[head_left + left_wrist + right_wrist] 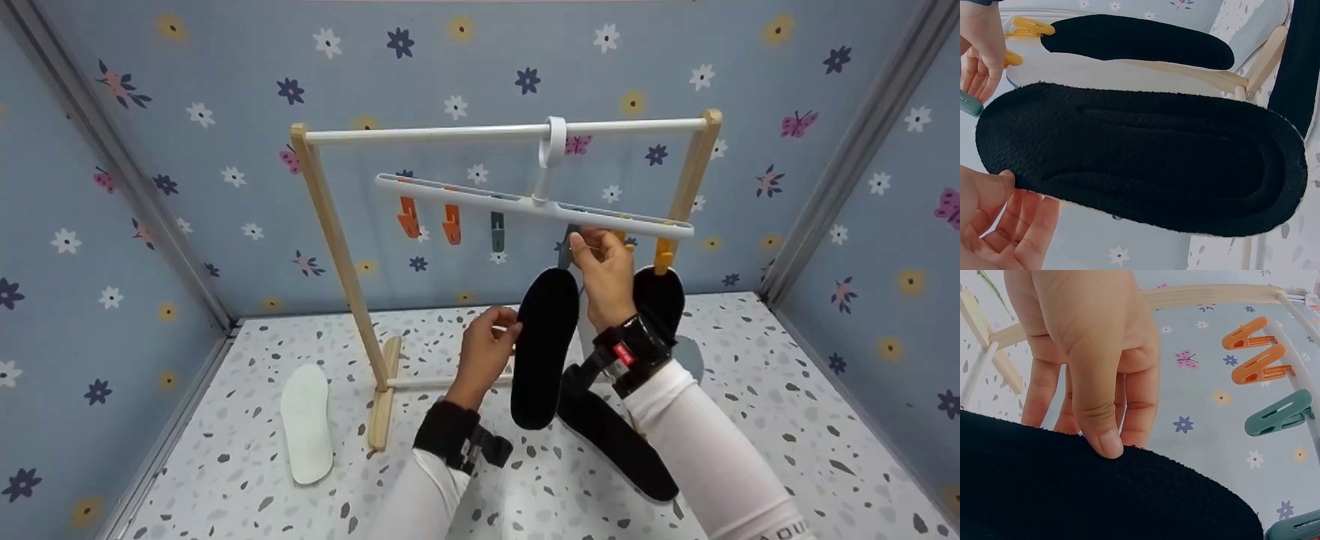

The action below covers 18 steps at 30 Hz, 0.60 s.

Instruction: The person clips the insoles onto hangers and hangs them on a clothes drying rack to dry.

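The right hand point(606, 274) pinched the toe of a black insole point(544, 346) up at a green clip point(568, 251) under the white hanger point(534, 202). Below that grip, the left hand point(487, 346) pinched the insole's edge.

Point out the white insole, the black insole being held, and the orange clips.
white insole point(306, 422): head view, its middle.
black insole point(541, 352): head view, mid-sole.
orange clips point(408, 217): head view, left clip's body.

Only a fragment of lettering can be read: pale capitals that look like "AOU" on the white sleeve point(787, 527) at the frame's five o'clock edge. The red tag on the wrist strap point(623, 354) is too small to read.
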{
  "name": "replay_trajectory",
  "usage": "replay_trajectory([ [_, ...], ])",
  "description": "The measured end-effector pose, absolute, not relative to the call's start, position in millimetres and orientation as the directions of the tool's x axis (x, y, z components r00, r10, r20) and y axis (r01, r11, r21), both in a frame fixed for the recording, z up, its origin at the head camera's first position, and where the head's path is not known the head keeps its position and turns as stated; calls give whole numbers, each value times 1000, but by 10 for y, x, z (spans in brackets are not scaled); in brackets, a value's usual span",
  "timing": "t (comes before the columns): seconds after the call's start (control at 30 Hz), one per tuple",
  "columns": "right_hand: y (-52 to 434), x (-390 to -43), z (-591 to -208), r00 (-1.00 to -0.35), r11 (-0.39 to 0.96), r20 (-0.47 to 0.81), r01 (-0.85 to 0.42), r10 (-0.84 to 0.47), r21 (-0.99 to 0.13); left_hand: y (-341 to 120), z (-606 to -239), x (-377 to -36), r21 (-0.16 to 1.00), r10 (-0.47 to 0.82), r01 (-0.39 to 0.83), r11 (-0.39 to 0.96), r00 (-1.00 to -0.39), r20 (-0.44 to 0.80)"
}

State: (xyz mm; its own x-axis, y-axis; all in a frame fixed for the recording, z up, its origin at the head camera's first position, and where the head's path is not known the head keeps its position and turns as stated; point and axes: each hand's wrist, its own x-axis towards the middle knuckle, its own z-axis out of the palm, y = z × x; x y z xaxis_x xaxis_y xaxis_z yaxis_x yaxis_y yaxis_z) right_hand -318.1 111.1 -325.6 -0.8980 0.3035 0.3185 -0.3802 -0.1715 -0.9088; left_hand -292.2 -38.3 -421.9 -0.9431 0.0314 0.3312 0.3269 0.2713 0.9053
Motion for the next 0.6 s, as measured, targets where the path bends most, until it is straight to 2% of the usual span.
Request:
replay_trajectory([
  [0.23, 1141, -3174, -3261, -903, -172, 302, -364, 304, -915, -342, -4204, -2943, 938, 50, 276, 207, -961, 272],
  [0.6, 1123, -3160, -3248, -905, -187, 306, -369, 295, -910, -347, -4180, -2959, 940, 52, 301, 160, -954, 296],
])
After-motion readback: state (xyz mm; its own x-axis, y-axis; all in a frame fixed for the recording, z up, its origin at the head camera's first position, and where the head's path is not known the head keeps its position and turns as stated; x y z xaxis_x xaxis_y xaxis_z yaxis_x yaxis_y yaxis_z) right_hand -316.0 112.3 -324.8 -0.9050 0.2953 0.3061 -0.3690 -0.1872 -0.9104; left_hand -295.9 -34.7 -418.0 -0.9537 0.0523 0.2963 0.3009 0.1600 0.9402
